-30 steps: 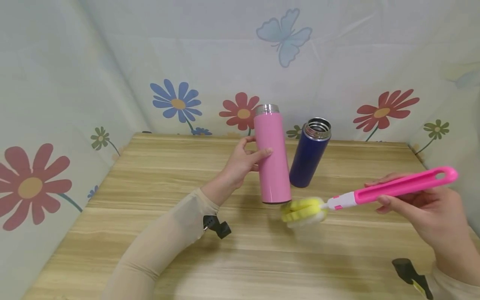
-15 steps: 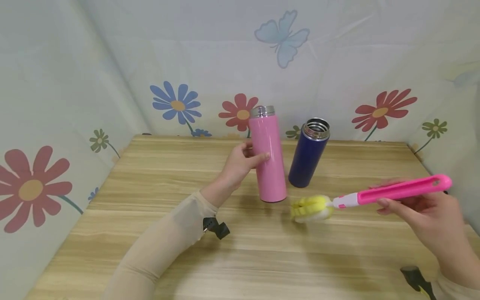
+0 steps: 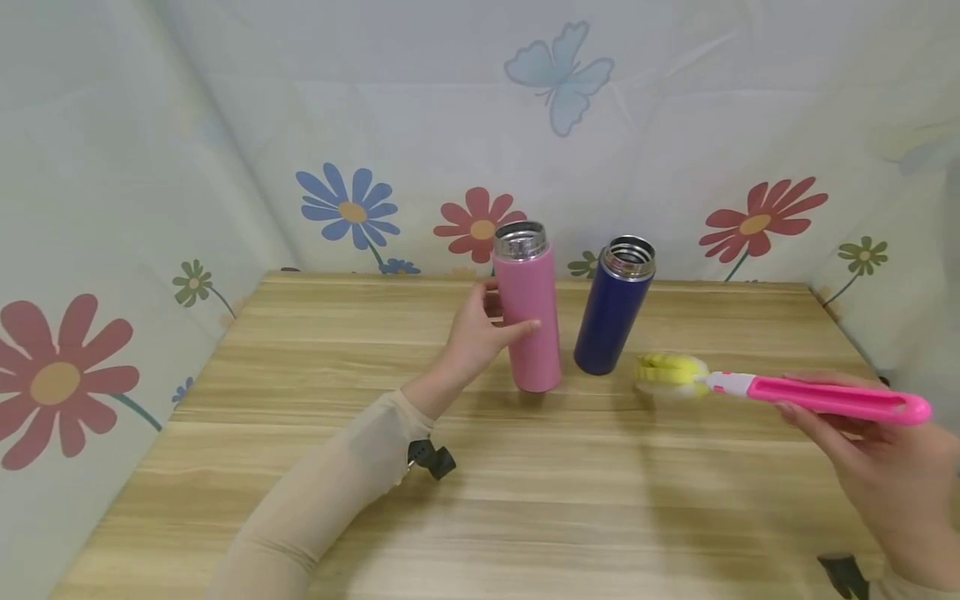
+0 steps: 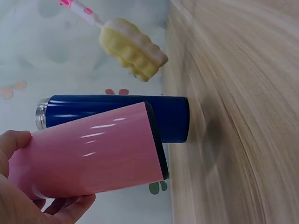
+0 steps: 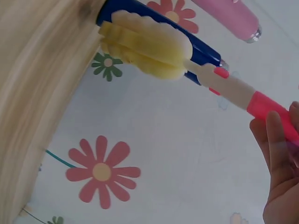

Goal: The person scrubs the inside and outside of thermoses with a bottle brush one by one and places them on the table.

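Observation:
My left hand (image 3: 476,337) grips a pink thermos bottle (image 3: 529,321) around its middle. The left wrist view shows the pink bottle's dark base (image 4: 157,140) held off the table. Its steel mouth is uncovered and tips a little toward me. Over on the right, my right hand (image 3: 885,467) holds a bottle brush by its pink handle (image 3: 832,398). The brush's yellow and white sponge head (image 3: 671,369) points left, in the air and apart from both bottles. Just right of the pink bottle stands a dark blue thermos bottle (image 3: 611,317), uncovered and upright on the table.
A wood-grain table (image 3: 480,508) lies under both hands. Behind it and at the sides hangs a pale cloth (image 3: 420,100) printed with flowers and a butterfly. Dark wrist cameras sit at both of my sleeves.
The pink bottle has come lower, and its mouth has turned more toward me. My right hand has drawn the brush to the right, away from the pink bottle. The blue bottle stays put.

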A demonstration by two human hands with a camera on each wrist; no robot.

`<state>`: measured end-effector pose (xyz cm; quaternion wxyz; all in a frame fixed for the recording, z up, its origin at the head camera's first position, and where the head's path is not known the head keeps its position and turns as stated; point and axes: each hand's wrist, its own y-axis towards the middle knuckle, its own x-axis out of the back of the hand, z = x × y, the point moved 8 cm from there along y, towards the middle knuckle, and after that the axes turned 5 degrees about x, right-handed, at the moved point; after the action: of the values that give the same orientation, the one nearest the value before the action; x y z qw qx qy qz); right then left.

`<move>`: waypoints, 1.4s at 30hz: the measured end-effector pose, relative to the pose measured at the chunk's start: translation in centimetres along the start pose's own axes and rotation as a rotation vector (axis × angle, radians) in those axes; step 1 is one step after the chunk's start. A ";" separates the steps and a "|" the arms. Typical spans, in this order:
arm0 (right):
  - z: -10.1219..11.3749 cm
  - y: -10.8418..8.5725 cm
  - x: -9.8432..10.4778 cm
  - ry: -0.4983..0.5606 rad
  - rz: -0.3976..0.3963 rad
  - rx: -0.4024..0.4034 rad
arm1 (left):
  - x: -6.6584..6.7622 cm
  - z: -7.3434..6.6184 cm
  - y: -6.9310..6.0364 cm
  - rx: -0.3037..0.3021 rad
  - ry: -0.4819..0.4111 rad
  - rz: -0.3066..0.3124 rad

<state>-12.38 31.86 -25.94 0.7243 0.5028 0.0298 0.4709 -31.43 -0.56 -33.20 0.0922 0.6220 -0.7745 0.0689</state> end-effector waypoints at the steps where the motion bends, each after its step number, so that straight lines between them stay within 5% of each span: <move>1: -0.2 -0.1 0.0 -0.004 -0.018 -0.005 | 0.0 0.0 0.0 -0.007 0.004 -0.002; 6: -2.7 -0.7 -0.2 -0.110 -0.092 -0.186 | -0.2 0.5 0.3 -0.031 0.011 -0.006; 9: -4.4 -1.2 -0.7 -0.080 -0.129 -0.295 | -0.3 0.8 0.4 -0.045 0.018 -0.013; 16: -6.1 -2.0 -1.3 -0.050 -0.201 -0.330 | -0.6 1.2 0.7 -0.074 0.038 -0.013; 27: -5.3 -2.7 -1.8 -0.131 -0.141 -0.191 | -1.0 1.8 1.2 -0.099 0.070 -0.016; 33: -4.3 -3.3 -1.9 -0.072 -0.114 -0.011 | -1.1 1.9 1.3 -0.099 0.093 -0.020; 42: -1.6 -3.7 -2.7 -0.279 -0.045 0.272 | -1.4 2.6 1.8 -0.093 0.113 -0.016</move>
<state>-12.30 30.89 -30.74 0.6570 0.6556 0.0037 0.3721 -32.99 0.62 -36.02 0.1651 0.6183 -0.7655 0.0673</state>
